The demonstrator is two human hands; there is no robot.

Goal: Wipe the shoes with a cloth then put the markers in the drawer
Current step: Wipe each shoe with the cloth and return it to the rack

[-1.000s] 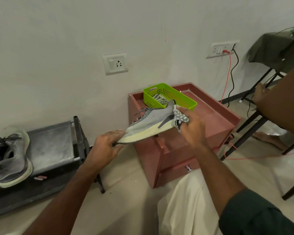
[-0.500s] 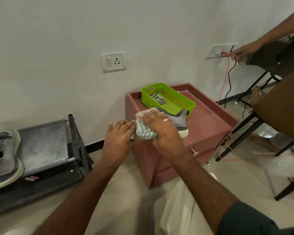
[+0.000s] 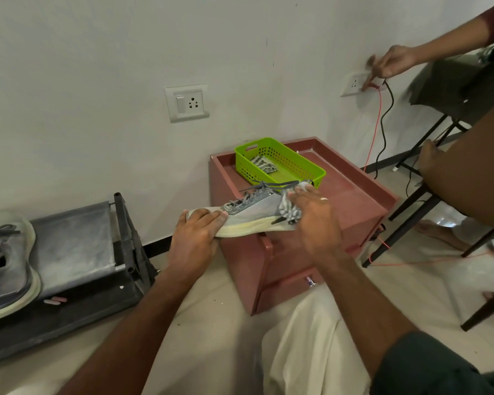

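Two shoes show: one grey shoe (image 3: pixel 251 213) is held level over the red drawer unit (image 3: pixel 351 212) at centre, the other shoe (image 3: pixel 7 269) rests on the black rack (image 3: pixel 72 246) at nine o'clock. Left hand (image 3: pixel 196 238) is clamped on the held shoe's toe, while right hand (image 3: pixel 314 215) presses a striped cloth (image 3: pixel 290 212) against its heel; pink markers (image 3: pixel 54 301) lie on the rack's lower shelf
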